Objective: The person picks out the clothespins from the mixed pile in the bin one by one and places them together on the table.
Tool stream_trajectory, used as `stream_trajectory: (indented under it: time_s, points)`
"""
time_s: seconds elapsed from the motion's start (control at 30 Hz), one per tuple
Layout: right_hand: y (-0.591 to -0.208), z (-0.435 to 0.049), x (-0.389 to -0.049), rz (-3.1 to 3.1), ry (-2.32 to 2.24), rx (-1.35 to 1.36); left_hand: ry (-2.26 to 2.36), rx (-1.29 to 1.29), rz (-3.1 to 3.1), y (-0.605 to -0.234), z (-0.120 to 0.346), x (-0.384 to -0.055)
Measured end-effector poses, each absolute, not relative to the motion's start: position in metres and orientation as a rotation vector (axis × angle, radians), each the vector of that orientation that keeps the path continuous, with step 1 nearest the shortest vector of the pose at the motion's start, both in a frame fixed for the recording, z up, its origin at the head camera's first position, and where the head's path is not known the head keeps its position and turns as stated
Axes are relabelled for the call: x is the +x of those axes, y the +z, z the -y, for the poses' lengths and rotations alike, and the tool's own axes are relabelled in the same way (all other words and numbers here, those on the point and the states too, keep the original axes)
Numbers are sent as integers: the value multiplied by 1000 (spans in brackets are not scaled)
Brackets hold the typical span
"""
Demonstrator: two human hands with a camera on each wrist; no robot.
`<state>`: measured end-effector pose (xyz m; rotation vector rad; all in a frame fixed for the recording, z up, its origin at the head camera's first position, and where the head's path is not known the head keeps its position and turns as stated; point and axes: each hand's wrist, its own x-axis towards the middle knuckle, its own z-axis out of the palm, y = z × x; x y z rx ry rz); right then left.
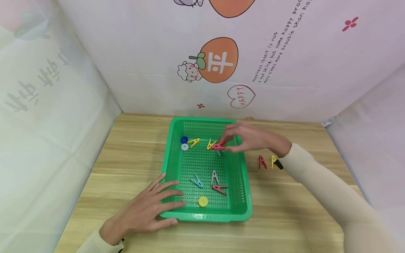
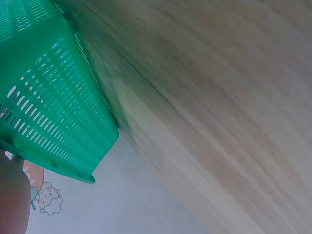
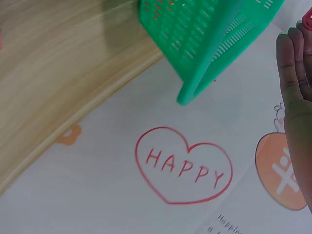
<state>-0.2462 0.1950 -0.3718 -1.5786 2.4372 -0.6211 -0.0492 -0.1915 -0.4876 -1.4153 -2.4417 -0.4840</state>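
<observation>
A green plastic basket [image 1: 218, 218] stands on the wooden table. My left hand [image 1: 148, 209] rests over its near left corner, fingers spread and reaching over the rim. Over the far right part of the basket, my right hand [image 1: 251, 137] pinches a red clothespin [image 1: 217, 146] between thumb and fingers. Just beyond that clothespin lies a yellow clothespin [image 1: 210, 144], and a teal one [image 1: 219, 153] is partly hidden beneath it. In the right wrist view, the right hand [image 3: 296, 92] shows at the right edge with a bit of red at its fingertips.
Inside the basket also lie another yellow clothespin [image 1: 193, 142], a light blue one [image 1: 197, 181], a grey one [image 1: 214, 176], a red one [image 1: 219, 189], and blue [image 1: 184, 140], white [image 1: 185, 147] and yellow caps [image 1: 203, 201]. Right of it are red [image 1: 262, 161] and yellow clothespins [image 1: 273, 161].
</observation>
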Motion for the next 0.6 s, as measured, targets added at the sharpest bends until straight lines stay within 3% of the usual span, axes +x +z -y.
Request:
stream_trajectory:
  time_s: [0.6]
  points:
    - [-378, -248, -225, -2636, -643, -1307, -512, -1415, 2458, -488, 191, -49]
